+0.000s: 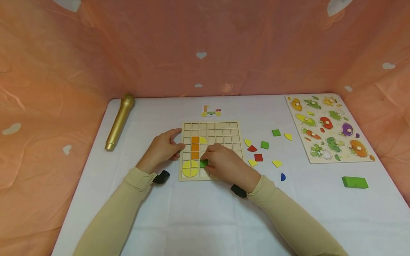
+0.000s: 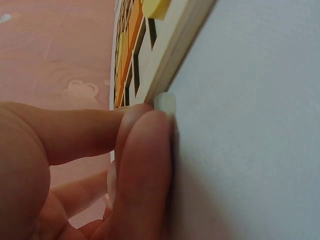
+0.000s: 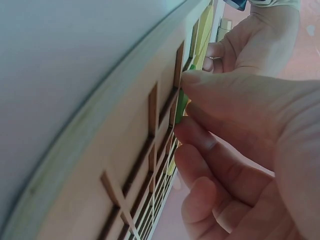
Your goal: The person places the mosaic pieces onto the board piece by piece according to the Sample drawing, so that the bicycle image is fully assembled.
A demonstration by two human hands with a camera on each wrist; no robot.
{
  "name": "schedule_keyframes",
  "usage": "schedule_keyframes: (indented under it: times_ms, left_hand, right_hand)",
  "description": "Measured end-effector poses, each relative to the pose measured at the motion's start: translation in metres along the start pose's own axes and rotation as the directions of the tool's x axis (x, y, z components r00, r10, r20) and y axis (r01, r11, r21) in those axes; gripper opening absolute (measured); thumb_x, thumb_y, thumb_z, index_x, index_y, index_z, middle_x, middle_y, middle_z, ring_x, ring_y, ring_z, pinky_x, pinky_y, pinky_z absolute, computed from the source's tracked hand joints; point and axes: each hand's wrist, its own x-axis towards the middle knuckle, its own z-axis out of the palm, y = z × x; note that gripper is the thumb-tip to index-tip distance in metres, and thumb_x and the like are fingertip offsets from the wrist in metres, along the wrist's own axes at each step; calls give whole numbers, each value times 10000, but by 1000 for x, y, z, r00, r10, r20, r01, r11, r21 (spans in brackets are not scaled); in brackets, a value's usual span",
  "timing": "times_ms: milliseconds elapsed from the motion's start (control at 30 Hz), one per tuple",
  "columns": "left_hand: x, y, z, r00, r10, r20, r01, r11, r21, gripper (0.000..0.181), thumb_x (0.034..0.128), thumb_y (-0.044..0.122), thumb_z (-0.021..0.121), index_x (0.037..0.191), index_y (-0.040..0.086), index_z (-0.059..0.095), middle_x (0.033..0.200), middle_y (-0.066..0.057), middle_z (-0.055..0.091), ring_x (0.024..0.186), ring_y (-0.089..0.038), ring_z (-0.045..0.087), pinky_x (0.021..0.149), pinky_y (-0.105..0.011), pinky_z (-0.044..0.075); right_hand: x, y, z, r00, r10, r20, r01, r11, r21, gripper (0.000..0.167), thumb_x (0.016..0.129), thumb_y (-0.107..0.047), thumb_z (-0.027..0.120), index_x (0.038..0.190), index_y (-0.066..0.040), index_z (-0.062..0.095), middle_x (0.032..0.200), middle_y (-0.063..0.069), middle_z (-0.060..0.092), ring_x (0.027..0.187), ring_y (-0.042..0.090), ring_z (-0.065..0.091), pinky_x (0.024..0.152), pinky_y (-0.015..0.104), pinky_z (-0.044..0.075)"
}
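Pale wooden square grid board (image 1: 226, 132) on white-clothed table (image 1: 198, 220), roughly mid, in front of person. R hand (image 1: 225, 161) pinches green square tile (image 1: 203, 164) betw. thumb & fingertips, at cell just R of yellow disc made of four yellow quarter-circle tiles (image 1: 186, 164). Seated in cell or not: can't tell. L hand (image 1: 162, 145) holds board's L rim, thumb & finger closed on it.

View diffs: head view gives whole layout, but R fingers cover part of green tile & nearby cells. R wrist view gets the pinch side-on: green visible by thumb tip, other fingers curled below; L hand shows beyond far edge. L wrist view alone shows the L grip close up: thumb at rim, a nail low along its side next to cloth.

Also on board: column of three orange square tiles (image 1: 195, 147); single yellow quarter-circle tile (image 1: 203, 139) R of top orange one.

Head view only, R of board: loose green, red, yellow tiles + blue half-circle tile (image 1: 283, 177). Beyond board, small printed pattern card (image 1: 211, 109). Far L, gold microphone (image 1: 118, 124). Far R, veg. puzzle board (image 1: 330, 125), w/ green rectangular block (image 1: 355, 182) nearer person.
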Motion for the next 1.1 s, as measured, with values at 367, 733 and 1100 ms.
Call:
schedule_keyframes:
  times_ms: [367, 733, 1100]
  left_hand:
    - [-1, 0, -5, 1000, -22, -3, 22, 999, 30, 746, 1028, 226, 750, 1684, 217, 395, 931, -110, 651, 698, -182, 694, 685, -279, 627]
    - [-1, -6, -7, 1000, -19, -7, 20, 1000, 23, 753, 1024, 233, 757, 1684, 215, 395, 946, -113, 644, 705, -183, 698, 688, -286, 630]
    - [-3, -9, -8, 1000, -17, -8, 17, 1000, 20, 751, 1025, 231, 756, 1683, 215, 395, 932, -110, 652, 702, -181, 699, 686, -281, 630]
  right_hand:
    - [-6, 9, -11, 997, 76, -10, -75, 995, 65, 206, 976, -135, 771, 1168, -115, 842, 1145, -8, 751, 1146, 209, 643, 955, 362, 595]
    - [-54, 76, -41, 948, 307, -78, -300, 950, 91, 252, 980, -131, 768, 1219, -59, 804, 1159, 68, 765, 1113, 264, 657, 984, 453, 566]
    - [-88, 111, -64, 861, 508, -30, -499, 855, 144, 330, 1003, -175, 724, 1311, -62, 759, 1367, 173, 709, 1359, 402, 567, 1155, 637, 481]
